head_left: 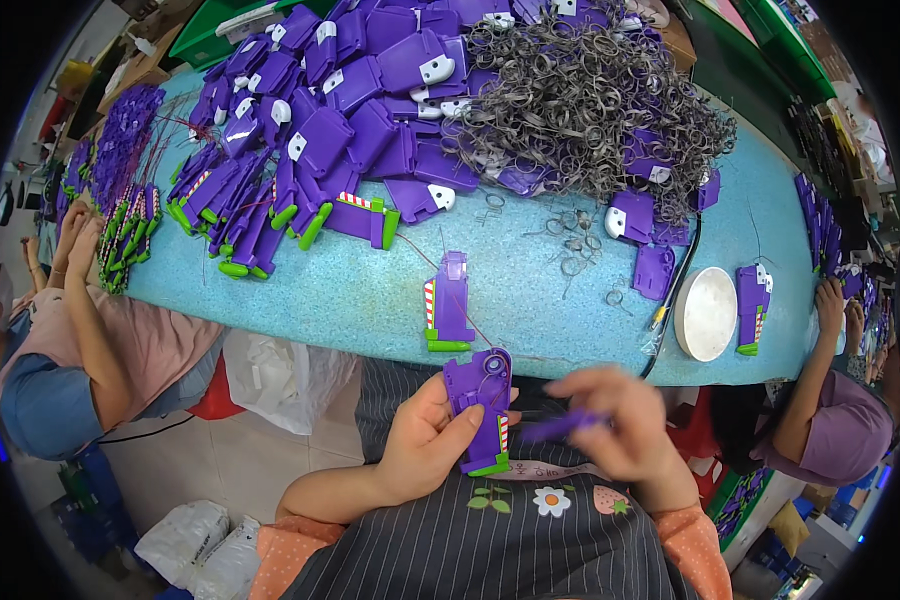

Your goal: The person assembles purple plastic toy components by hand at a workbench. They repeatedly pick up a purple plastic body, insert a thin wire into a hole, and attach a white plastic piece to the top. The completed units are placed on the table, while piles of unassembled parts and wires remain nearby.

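Note:
My left hand point(432, 440) grips a purple plastic toy wing point(480, 400) in front of my apron, thumb across its face. The wing has a green end, a red-and-white striped edge and a round recess at the top with a thin wire leading up. Just to the right, my right hand point(620, 420) is blurred by motion, with a small purple plastic piece point(567, 427) at its fingers; the piece's exact shape is smeared. On the table's near edge beyond my hands lies another purple wing point(454, 305) with a green end, the wire running across it.
Purple plastic shells point(340, 130) heap at the back, beside a tangle of grey coiled wires point(580, 100). Finished-looking wings point(250, 220) pile at the left. A white bowl point(706, 314), a black cable point(682, 270) and a wing point(753, 305) lie right. Co-workers point(100, 340) sit both sides.

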A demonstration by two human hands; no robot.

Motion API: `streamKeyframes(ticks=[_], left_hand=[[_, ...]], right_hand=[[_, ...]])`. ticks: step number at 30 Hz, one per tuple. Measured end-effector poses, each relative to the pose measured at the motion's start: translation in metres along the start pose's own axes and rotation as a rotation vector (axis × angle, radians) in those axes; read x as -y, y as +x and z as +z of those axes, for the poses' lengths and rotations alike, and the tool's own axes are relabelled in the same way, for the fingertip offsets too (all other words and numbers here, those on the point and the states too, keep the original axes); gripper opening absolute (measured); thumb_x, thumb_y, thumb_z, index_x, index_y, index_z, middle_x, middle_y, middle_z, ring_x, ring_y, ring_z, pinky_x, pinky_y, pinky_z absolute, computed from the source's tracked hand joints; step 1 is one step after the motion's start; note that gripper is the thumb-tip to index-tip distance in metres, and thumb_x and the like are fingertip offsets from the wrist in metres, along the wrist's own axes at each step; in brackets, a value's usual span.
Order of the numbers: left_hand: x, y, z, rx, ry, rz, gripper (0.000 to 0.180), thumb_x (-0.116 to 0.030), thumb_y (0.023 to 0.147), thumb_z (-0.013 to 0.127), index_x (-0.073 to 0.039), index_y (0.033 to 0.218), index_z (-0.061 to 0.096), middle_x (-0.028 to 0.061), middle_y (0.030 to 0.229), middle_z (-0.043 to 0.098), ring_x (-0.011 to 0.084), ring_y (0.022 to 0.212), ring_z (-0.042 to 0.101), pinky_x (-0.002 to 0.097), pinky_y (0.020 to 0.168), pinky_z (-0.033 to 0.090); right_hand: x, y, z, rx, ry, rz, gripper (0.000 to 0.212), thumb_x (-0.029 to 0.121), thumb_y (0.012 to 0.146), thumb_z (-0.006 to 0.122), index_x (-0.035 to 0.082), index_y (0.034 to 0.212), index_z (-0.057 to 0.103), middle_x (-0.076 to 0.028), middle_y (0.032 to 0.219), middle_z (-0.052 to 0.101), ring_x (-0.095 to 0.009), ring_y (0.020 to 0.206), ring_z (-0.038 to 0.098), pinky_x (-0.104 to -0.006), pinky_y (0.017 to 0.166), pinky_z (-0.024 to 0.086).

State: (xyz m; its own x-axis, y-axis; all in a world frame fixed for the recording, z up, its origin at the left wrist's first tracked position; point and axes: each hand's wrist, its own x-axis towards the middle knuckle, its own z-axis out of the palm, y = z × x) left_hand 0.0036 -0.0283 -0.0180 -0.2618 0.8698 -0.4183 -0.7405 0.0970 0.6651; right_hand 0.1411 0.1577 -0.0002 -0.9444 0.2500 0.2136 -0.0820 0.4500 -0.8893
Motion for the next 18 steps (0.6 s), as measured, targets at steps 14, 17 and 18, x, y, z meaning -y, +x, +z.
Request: streamKeyframes(ticks=[14, 17, 18], left_hand=[[0.008, -0.001, 0.003, 0.07, -0.007, 0.128, 0.038, -0.003, 0.095, 0.041, 0.002, 0.131, 0.032, 0.0184, 0.125, 0.051, 0.02, 0.114, 0.052, 0.0324, 0.095, 0.044], [0.009, -0.003, 0.005, 0.111, -0.018, 0.001, 0.038, -0.004, 0.095, 0.041, 0.001, 0.132, 0.031, 0.018, 0.123, 0.052, 0.0209, 0.114, 0.053, 0.0324, 0.094, 0.045], [0.008, -0.003, 0.006, 0.13, -0.013, -0.05, 0.039, -0.004, 0.095, 0.041, 0.001, 0.132, 0.03, 0.0177, 0.123, 0.052, 0.0208, 0.114, 0.053, 0.0324, 0.094, 0.045]], right_hand=[[0.009, -0.004, 0.015, 0.347, 0.261, -0.008, 0.021, 0.011, 0.079, 0.066, 0.004, 0.087, 0.048, -0.031, 0.124, 0.048, -0.025, 0.06, 0.062, -0.0329, 0.055, 0.049], [0.007, -0.03, 0.009, -0.011, 0.532, 0.187, 0.021, 0.006, 0.081, 0.065, 0.003, 0.092, 0.047, -0.024, 0.106, 0.058, -0.021, 0.07, 0.063, -0.0297, 0.058, 0.048], [0.011, -0.032, 0.006, -0.113, 0.543, 0.285, 0.022, 0.003, 0.081, 0.064, 0.002, 0.094, 0.047, -0.02, 0.099, 0.058, -0.019, 0.074, 0.062, -0.0279, 0.06, 0.048]])
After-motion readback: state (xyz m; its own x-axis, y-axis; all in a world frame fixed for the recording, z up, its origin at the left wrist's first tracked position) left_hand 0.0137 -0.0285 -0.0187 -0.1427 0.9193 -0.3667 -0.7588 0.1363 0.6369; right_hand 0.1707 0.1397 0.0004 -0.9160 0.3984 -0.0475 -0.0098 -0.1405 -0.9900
